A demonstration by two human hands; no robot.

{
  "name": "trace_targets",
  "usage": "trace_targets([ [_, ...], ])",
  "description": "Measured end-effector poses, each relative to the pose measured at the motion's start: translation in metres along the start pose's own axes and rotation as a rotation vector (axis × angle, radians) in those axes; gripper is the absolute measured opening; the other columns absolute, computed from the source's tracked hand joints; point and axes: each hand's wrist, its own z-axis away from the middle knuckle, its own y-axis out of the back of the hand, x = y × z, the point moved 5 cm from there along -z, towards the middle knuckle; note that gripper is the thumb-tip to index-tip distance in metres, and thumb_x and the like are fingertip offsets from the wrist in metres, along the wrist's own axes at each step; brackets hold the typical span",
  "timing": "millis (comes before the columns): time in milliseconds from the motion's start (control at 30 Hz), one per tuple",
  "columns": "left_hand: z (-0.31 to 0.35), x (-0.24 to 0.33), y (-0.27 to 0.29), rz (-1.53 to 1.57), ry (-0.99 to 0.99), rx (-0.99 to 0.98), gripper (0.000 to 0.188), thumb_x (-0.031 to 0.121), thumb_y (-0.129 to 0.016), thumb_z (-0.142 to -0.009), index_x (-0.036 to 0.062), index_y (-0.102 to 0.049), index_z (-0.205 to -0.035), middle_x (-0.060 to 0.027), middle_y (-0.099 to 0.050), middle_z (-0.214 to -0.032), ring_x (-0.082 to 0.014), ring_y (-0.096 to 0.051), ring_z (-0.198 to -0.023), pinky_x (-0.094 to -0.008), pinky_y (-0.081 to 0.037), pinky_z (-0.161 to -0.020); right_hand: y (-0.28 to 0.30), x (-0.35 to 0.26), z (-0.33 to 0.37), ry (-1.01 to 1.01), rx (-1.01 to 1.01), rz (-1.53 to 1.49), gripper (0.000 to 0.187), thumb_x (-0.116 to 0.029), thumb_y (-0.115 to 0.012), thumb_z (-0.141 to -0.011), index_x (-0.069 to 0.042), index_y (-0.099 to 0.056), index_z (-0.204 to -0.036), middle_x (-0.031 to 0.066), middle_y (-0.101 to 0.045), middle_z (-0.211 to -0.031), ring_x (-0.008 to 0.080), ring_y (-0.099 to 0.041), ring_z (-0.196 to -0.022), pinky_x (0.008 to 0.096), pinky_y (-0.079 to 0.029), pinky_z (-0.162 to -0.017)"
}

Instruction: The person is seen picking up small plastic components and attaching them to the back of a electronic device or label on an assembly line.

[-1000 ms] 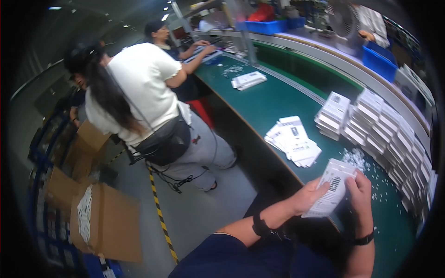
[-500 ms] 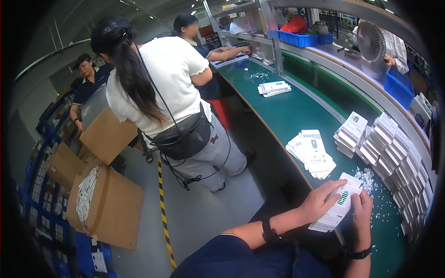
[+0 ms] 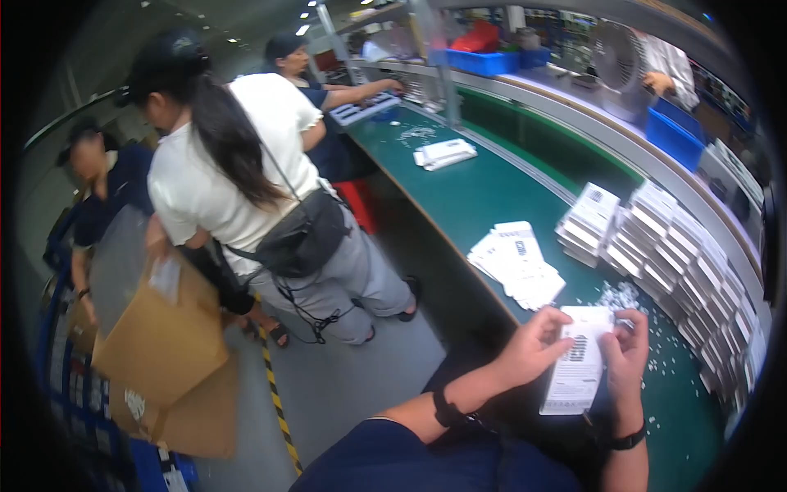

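Observation:
Between my two hands is a flat white printed carton [image 3: 567, 385], its long side nearly upright in the view. My left hand [image 3: 531, 348] grips its left edge, thumb on the printed face. My right hand [image 3: 626, 353] pinches the upper right edge, with the thumb on the front. The fingers behind the carton are partly hidden. Just beyond it, a fanned pile of similar flat cartons [image 3: 516, 266] lies on the green bench [image 3: 443, 193]. White scraps [image 3: 619, 295] are heaped near my right hand.
Tall stacks of white boxes [image 3: 680, 262] line the bench's right side. Farther along lies a small carton stack [image 3: 445, 154]. A blue bin [image 3: 674, 135] and a fan [image 3: 619, 61] stand on the shelf. People stand at left around a brown cardboard box [image 3: 160, 332].
The carton in my hands has turned more upright and both hands have shifted on it. The view has swung slightly. At left, the brown cardboard box has come lower, partly covering the larger box.

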Motion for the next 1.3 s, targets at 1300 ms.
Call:
trace_targets([
  [1300, -0.018, 0.016, -0.026, -0.414, -0.212, -0.389, 0.074, -0.008, -0.054, -0.085, 0.0029, -0.019, -0.149, -0.0197, -0.037, -0.135, -0.0215, -0.053, -0.092, -0.0327, -0.045, -0.086, -0.009, -0.004, -0.001, -0.190, -0.520, 0.068, 0.031, -0.014, -0.071, -0.087, -0.003, -0.053, -0.111, -0.0041, -0.053, -0.079, 0.0014, -0.044, -0.065, 0.0195, -0.039, -0.059],
])
